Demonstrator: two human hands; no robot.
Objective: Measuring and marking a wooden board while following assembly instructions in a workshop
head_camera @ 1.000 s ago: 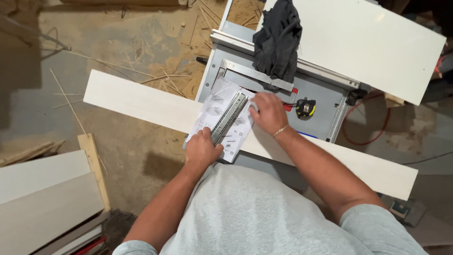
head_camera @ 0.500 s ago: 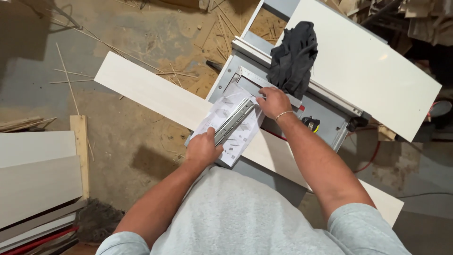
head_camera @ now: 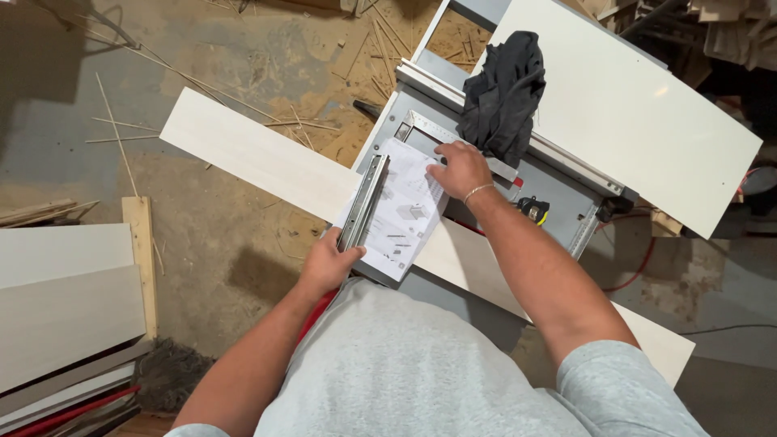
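Observation:
A metal drawer slide [head_camera: 363,202] lies along the left edge of a white instruction sheet [head_camera: 402,212], both on a long pale board [head_camera: 243,154] that crosses a grey table saw [head_camera: 566,198]. My left hand [head_camera: 328,263] grips the near end of the slide. My right hand [head_camera: 460,168] rests flat on the sheet's far corner, fingers spread, a thin bracelet on the wrist. A steel square [head_camera: 429,129] lies just beyond the right hand.
A black cloth [head_camera: 503,95] is bunched on the saw's fence, next to a large white panel [head_camera: 631,105]. A yellow tape measure [head_camera: 532,210] sits on the saw top. Stacked pale boards [head_camera: 65,307] lie at the left. Sawdust and thin wood strips [head_camera: 121,129] litter the floor.
The drawer slide has moved from the middle of the sheet to its left edge, with my left hand now holding its near end. My right hand stays on the paper.

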